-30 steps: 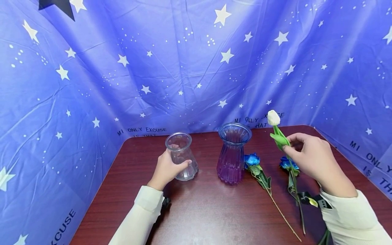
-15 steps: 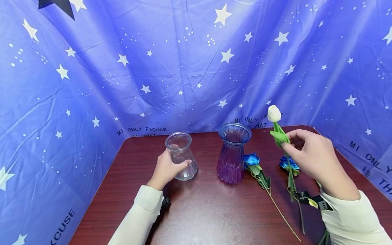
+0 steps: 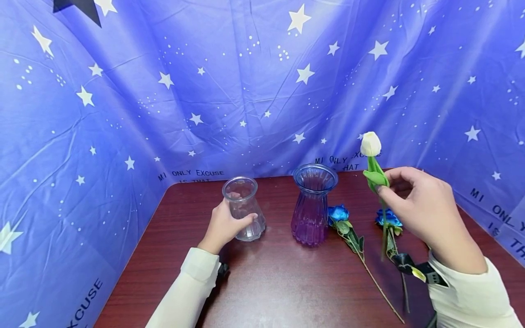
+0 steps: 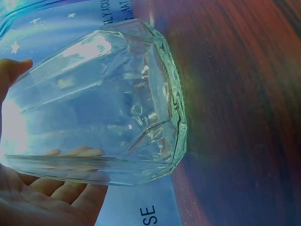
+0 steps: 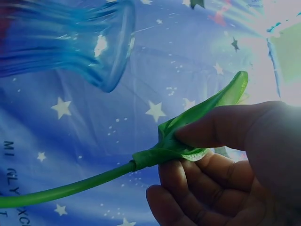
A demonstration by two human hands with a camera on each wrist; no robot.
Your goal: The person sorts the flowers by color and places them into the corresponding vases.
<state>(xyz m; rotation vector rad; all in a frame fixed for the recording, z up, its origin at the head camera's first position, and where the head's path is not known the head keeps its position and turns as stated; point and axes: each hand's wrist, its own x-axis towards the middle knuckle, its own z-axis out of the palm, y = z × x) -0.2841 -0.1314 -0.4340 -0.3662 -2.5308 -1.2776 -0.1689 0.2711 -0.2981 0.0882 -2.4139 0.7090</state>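
My left hand [image 3: 223, 226] grips a clear glass vase [image 3: 251, 223] with its thumb across the front and its fingers around the far side. The vase stands upright on the table; its faceted base [image 4: 164, 108] fills the left wrist view. On the right, my right hand [image 3: 426, 207] pinches a white tulip [image 3: 371, 144] just below the bloom, at its green leaves [image 5: 188, 127]. The tulip is upright in the air, its stem [image 5: 70, 188] hanging below the fingers. Between my hands stands a taller ribbed vase [image 3: 309, 214], blue at the rim and purple below.
A blue rose [image 3: 338, 213] with a long stem lies right of the purple vase. Another blue rose [image 3: 387, 219] lies beneath my right hand, partly covered. A yellow bud [image 3: 419, 274] shows by the right cuff. A starry blue curtain [image 3: 246, 91] encloses the reddish-brown table [image 3: 262, 291].
My right hand has raised the white tulip a little and turned it more upright. The left hand keeps its grip on the clear vase without moving.
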